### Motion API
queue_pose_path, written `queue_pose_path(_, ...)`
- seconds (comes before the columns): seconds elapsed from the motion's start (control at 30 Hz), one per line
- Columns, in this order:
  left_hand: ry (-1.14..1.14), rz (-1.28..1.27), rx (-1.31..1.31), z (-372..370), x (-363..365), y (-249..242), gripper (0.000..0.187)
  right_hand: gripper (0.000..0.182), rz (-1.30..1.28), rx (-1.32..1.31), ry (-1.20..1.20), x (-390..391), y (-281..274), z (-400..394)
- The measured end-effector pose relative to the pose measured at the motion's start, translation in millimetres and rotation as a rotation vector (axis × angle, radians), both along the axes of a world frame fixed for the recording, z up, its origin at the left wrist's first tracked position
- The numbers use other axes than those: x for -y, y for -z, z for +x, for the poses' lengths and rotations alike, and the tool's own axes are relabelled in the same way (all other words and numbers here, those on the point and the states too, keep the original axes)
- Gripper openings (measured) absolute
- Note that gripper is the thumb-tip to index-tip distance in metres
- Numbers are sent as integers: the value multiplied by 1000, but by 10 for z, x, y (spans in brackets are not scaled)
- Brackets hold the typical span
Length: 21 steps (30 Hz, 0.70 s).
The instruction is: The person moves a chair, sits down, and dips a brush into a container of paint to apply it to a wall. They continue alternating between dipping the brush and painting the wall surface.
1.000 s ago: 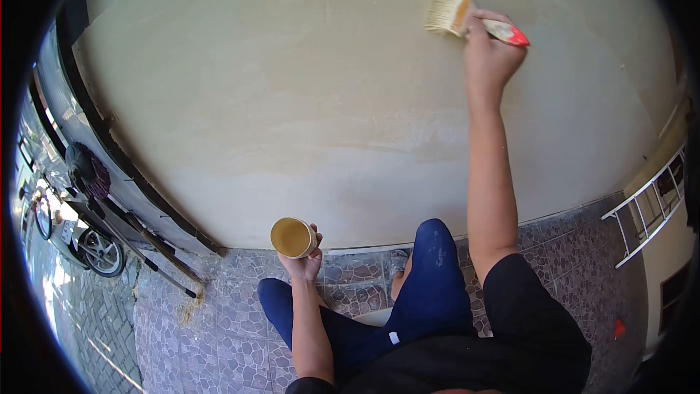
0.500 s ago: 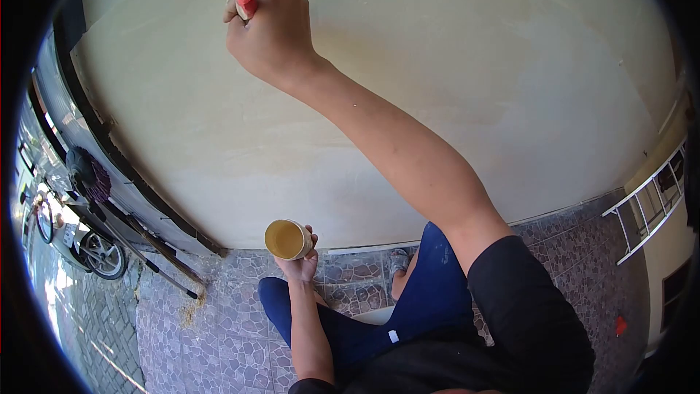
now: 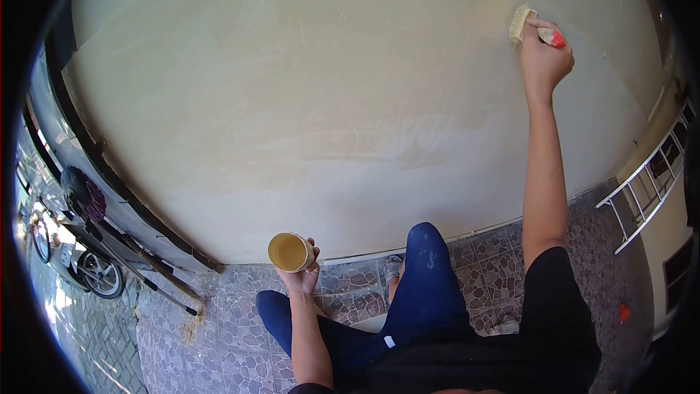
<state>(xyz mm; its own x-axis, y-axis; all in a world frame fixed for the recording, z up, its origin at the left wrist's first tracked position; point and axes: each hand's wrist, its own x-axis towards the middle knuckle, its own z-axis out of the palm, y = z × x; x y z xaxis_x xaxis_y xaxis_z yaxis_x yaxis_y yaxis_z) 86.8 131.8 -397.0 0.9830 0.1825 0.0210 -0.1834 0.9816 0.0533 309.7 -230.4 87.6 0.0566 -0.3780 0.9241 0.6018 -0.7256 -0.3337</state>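
My right hand [image 3: 547, 66] is closed round the handle of a paintbrush [image 3: 520, 23], whose red handle end sticks out past the fingers. Its pale bristles are against the upper right of the wall [image 3: 306, 102], or very close to it. Low in front of me, my left hand [image 3: 302, 279] grips a cup [image 3: 289, 252] with yellowish-tan paint inside, its mouth tipped towards me. The wall shows a cream, streaky coat over its upper part and a whiter band lower down.
At right, a white ladder [image 3: 649, 179] lies along the side wall. Brooms [image 3: 149, 277] lean at left near a parked motorbike [image 3: 91, 273]. Stone-patterned tiles [image 3: 219, 350] cover the ground, with a small red scrap [image 3: 624, 313] at right.
My right hand has swept the paintbrush from the upper left of the wall across to the upper right. The left hand with the cup has hardly moved.
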Motion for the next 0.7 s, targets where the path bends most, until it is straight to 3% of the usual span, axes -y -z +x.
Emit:
queue_pose_path(0.07,26,-18,3,48,15,-5,53,10,-75,64,112,-358,-108,75)
queue_pose_path(0.13,35,-32,4,94,16,2,53,9,-186,165,-4,-979,-160,97)
queue_pose_path(0.23,48,-33,56,156,97,55,53,10,-280,354,-303,-1993,-248,-9)
queue_pose_path(0.27,52,-31,47,149,133,53,53,13,-367,214,-393,-2244,-264,-135)
queue_pose_path(0.33,59,-50,-16,182,194,21,52,14,-346,280,-706,-2649,-233,-380)
queue_pose_path(0.37,63,-43,-16,206,217,7,52,14,-340,282,-700,-2662,-240,-395)
queue_pose_path(0.43,68,-23,22,225,254,1,52,13,-345,127,-888,-2659,-247,-414)
queue_pose_path(0.53,84,-46,-13,202,280,23,52,9,-163,341,-720,-2049,-271,21)
queue_pose_path(0.57,86,-49,-16,183,282,41,52,20,-225,-26,-819,-1578,-288,214)
queue_pose_path(0.6,87,-31,-29,171,269,58,53,25,-172,-21,-739,-1156,-242,483)
queue_pose_path(0.63,87,-13,-39,171,255,68,53,5,-61,-7,-762,-855,-228,334)
queue_pose_path(0.7,85,-7,-48,143,232,53,54,5,108,-52,-806,-220,-193,358)
